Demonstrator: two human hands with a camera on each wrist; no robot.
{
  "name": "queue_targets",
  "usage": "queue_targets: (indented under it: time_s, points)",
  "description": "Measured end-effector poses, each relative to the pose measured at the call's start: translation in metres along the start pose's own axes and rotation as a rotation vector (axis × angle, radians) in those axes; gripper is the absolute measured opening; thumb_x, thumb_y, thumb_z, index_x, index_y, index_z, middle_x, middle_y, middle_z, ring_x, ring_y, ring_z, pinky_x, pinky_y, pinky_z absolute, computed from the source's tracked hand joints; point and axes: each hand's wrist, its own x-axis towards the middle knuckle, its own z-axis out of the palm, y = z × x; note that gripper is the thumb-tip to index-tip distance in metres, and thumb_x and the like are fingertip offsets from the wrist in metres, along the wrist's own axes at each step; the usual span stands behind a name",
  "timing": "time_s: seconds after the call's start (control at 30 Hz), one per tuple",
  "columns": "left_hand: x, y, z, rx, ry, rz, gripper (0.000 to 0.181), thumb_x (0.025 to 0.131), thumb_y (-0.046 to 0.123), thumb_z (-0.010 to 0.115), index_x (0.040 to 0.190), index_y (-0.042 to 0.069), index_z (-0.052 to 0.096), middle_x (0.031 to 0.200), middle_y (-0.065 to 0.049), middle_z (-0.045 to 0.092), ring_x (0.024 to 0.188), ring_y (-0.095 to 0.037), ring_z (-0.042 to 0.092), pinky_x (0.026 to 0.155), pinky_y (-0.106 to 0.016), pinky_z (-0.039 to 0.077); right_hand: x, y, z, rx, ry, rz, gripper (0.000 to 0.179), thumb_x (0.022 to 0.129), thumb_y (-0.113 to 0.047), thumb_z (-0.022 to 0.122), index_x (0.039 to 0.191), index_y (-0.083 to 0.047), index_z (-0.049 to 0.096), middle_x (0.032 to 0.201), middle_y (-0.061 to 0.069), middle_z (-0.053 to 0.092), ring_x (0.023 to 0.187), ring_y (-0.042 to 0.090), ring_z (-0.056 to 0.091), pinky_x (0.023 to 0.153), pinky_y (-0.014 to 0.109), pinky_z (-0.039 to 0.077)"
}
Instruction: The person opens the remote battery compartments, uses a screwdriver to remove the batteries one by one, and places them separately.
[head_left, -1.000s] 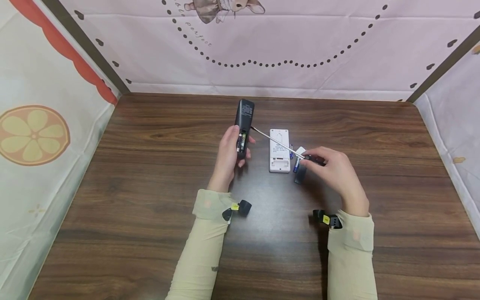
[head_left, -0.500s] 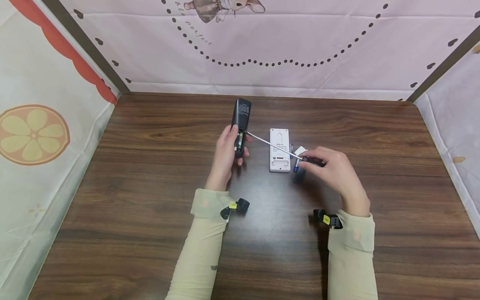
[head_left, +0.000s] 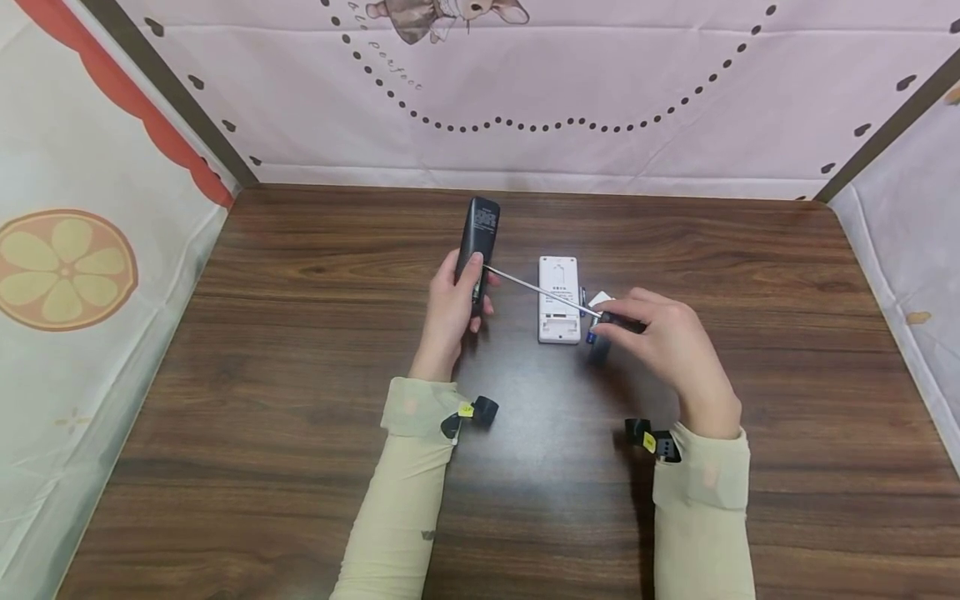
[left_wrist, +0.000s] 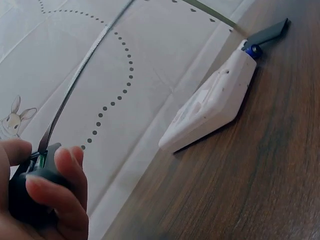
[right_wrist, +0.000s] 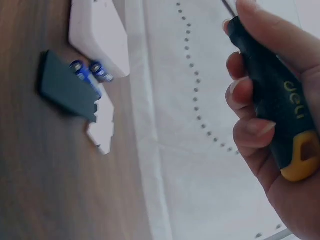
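My left hand [head_left: 446, 308] grips a black remote control [head_left: 480, 227] with its back up. The thumb lies over part of the open battery compartment, where a bit of battery shows. In my right hand [head_left: 671, 342] is a screwdriver [right_wrist: 277, 100] with a dark handle and yellow end, held between thumb and curled fingers. Its long metal shaft [left_wrist: 82, 67] reaches across to the remote, and the tip meets the compartment's edge. Between the hands a white remote [head_left: 558, 287] lies back up on the table, its battery bay uncovered.
Two blue batteries [right_wrist: 86, 75] lie beside the white remote. Close to them are a black battery cover [right_wrist: 67, 87] and a white battery cover [right_wrist: 104, 120]. The wooden table [head_left: 300, 333] meets a patterned cloth wall [head_left: 540, 83] at the back.
The black remote has shifted slightly left, and the left thumb now covers more of its compartment. The screwdriver's tip has followed left and down, from the remote's side to the compartment.
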Motion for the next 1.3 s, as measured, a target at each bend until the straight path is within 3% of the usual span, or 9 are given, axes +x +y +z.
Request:
queue_targets:
  time_s: [0.23, 0.37, 0.7, 0.97, 1.3]
  points:
    - [-0.010, 0.016, 0.002, 0.017, 0.069, -0.040, 0.026, 0.090, 0.034, 0.052, 0.108, 0.015, 0.051, 0.090, -0.024, 0.058, 0.042, -0.017, 0.048, 0.027, -0.021, 0.030, 0.004, -0.015, 0.002, -0.130, 0.056, -0.119, 0.024, 0.071, -0.027, 0.075, 0.093, -0.019, 0.071, 0.078, -0.010, 0.053, 0.063, 0.003, 0.047, 0.053, 0.024, 0.039]
    - [-0.010, 0.016, -0.003, 0.004, 0.029, -0.063, 0.026, 0.090, 0.032, 0.052, 0.111, 0.018, 0.050, 0.088, -0.023, 0.057, 0.042, -0.015, 0.047, 0.027, -0.020, 0.029, 0.005, -0.018, 0.002, -0.167, 0.071, -0.144, 0.024, 0.071, -0.026, 0.075, 0.094, -0.019, 0.071, 0.077, -0.009, 0.054, 0.065, 0.005, 0.049, 0.052, 0.025, 0.040]
    - [0.005, -0.007, -0.014, -0.023, -0.078, -0.083, 0.032, 0.086, 0.038, 0.056, 0.113, 0.022, 0.050, 0.078, -0.013, 0.057, 0.040, -0.013, 0.045, 0.025, -0.020, 0.025, 0.004, -0.022, 0.000, -0.165, 0.071, -0.159, 0.024, 0.069, -0.025, 0.076, 0.092, -0.019, 0.072, 0.073, -0.010, 0.050, 0.059, 0.003, 0.044, 0.049, 0.024, 0.036]
    - [0.005, -0.008, -0.014, 0.011, -0.096, -0.117, 0.033, 0.083, 0.041, 0.060, 0.110, 0.023, 0.052, 0.078, -0.013, 0.057, 0.041, -0.012, 0.046, 0.026, -0.022, 0.026, 0.003, -0.023, -0.004, -0.166, 0.016, -0.163, 0.029, 0.069, -0.024, 0.076, 0.096, -0.018, 0.071, 0.074, -0.012, 0.048, 0.052, 0.002, 0.036, 0.045, 0.022, 0.031]
    - [0.002, -0.005, -0.016, -0.026, -0.139, -0.128, 0.038, 0.081, 0.039, 0.063, 0.112, 0.021, 0.052, 0.075, -0.010, 0.056, 0.041, -0.012, 0.045, 0.026, -0.022, 0.024, 0.001, -0.015, -0.006, -0.067, 0.008, -0.176, 0.028, 0.067, -0.021, 0.077, 0.095, -0.020, 0.072, 0.075, -0.014, 0.048, 0.055, -0.001, 0.036, 0.050, 0.013, 0.026]
